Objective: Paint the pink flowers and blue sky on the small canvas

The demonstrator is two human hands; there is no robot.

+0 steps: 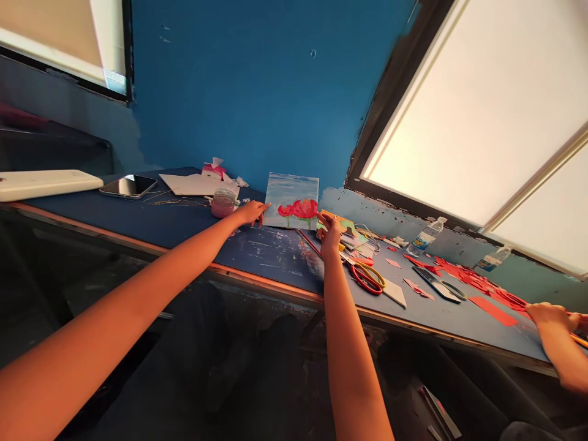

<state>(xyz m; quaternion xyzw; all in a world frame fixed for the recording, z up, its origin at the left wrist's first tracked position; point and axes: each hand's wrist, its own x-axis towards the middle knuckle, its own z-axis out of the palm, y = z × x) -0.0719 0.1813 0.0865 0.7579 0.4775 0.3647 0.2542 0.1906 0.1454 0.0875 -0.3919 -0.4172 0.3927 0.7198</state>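
A small painting point(292, 190) with red flowers on a blue-grey ground stands upright on the dark table, near the blue wall. My left hand point(252, 212) is at its lower left edge, fingers touching that side. At the lower right edge is my right hand point(329, 231), its fingers against the painting, which both hands grip between them. A jar of pinkish water point(223, 203) stands left of my left hand. Beside my right wrist lie scissors with red and yellow handles point(367, 278).
A phone point(130, 186) and a white case point(48, 184) lie on the left. To the right are a bottle point(426, 236), large scissors point(438, 285) and red paper scraps point(478, 282). Another person's hand point(554, 318) is at the far right. The table edge point(271, 286) runs below.
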